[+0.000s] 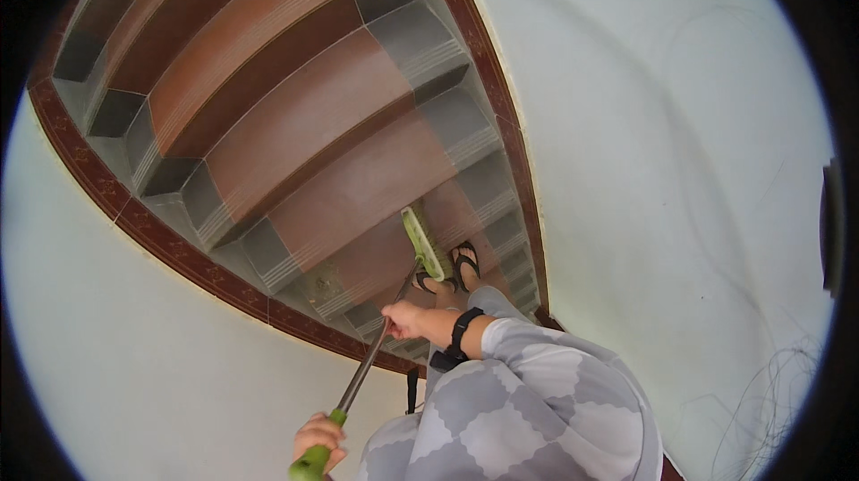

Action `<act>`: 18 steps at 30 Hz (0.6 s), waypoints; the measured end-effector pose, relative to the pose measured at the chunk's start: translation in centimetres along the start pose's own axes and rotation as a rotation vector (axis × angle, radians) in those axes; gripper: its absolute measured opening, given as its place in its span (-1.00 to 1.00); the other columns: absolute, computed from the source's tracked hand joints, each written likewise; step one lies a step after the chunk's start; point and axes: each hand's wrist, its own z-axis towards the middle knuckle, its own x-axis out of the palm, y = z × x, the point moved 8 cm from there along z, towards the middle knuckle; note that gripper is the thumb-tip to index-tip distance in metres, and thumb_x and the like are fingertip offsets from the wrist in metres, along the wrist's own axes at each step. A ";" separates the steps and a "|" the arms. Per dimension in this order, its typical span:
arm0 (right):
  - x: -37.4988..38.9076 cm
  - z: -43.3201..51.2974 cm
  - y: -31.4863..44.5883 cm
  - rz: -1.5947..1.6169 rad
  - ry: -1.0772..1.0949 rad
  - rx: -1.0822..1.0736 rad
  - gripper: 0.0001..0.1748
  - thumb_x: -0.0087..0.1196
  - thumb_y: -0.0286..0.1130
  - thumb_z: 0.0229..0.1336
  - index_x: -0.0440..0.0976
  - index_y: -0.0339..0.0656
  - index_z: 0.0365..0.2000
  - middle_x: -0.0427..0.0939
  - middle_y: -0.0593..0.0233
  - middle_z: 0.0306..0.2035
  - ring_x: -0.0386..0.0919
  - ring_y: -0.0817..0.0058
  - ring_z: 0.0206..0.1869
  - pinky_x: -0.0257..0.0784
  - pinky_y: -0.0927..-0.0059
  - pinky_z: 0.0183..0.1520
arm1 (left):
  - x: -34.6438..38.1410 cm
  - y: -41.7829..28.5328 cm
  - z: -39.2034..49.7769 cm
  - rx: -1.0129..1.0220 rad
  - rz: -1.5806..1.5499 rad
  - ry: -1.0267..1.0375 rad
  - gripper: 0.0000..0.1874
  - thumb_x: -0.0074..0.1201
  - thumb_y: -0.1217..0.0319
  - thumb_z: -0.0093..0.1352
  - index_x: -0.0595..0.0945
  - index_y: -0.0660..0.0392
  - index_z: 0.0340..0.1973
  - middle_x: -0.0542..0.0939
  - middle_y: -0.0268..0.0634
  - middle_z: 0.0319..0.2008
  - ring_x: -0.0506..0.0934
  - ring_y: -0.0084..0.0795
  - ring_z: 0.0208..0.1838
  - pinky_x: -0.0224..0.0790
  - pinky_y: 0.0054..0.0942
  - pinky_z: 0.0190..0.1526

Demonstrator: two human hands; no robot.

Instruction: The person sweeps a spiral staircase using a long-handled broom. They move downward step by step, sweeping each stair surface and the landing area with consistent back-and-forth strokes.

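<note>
A broom with a metal pole [359, 373] slants up from the lower left across the stairs. My left hand [317, 439] is wrapped around its green grip [310, 466] at the top end. Lower on the pole, my right hand [404, 320] grips the metal, with a black band [463, 333] on that wrist. The green and white broom head [423, 243] is over a reddish stair tread, right beside my feet in black flip-flops [466, 265]. Its bristles face right, partly hidden by the head; whether they touch the tread I cannot tell. Small debris [325, 284] lies on the tread to the left.
Curving tiled steps [309, 88], red in the middle and grey at the ends, fill the upper left. Dark red skirting borders them on the left [215, 273] and right [500, 95]. Pale walls [617, 179] rise on both sides. A dark object [831, 226] is at the far right.
</note>
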 end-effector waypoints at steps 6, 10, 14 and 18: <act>-5.6 -8.3 3.5 0.102 -0.169 -0.126 -0.74 -0.07 -0.13 0.17 0.37 -0.10 -0.44 0.46 0.29 -0.49 0.46 0.42 -0.45 0.32 0.38 -0.45 | 2.4 -0.9 2.8 0.063 -0.177 0.047 -0.79 0.26 0.45 0.04 0.48 0.13 -0.59 0.55 -0.15 -0.50 0.47 -0.25 -0.42 0.20 -0.30 -0.36; -11.1 -8.3 6.0 0.291 -0.197 -0.218 -0.73 -0.11 -0.14 0.19 0.34 -0.11 -0.46 0.45 0.33 -0.53 0.44 0.44 -0.48 0.32 0.35 -0.50 | 9.3 6.0 8.7 -0.009 -0.141 0.174 -0.82 0.18 0.59 0.10 0.47 0.12 -0.50 0.53 -0.17 -0.40 0.47 -0.24 -0.32 0.31 -0.32 -0.23; -9.8 -3.6 4.9 0.148 -0.164 -0.181 -0.79 -0.16 -0.27 0.14 0.31 -0.13 -0.53 0.39 0.31 -0.59 0.39 0.43 -0.56 0.30 0.37 -0.53 | 8.4 7.3 7.2 -0.031 -0.110 -0.020 -0.78 0.22 0.50 0.10 0.43 0.08 -0.53 0.51 -0.22 -0.45 0.46 -0.30 -0.38 0.29 -0.38 -0.26; -1.1 -0.2 -1.6 0.028 -0.076 0.036 -0.90 -0.16 -0.38 0.09 0.29 -0.17 -0.47 0.31 0.27 -0.54 0.32 0.45 -0.56 0.20 0.42 -0.61 | 5.3 3.7 1.9 -0.090 0.101 -0.025 -0.71 0.31 0.31 0.08 0.43 0.05 -0.58 0.52 -0.26 -0.51 0.43 -0.33 -0.44 0.24 -0.41 -0.34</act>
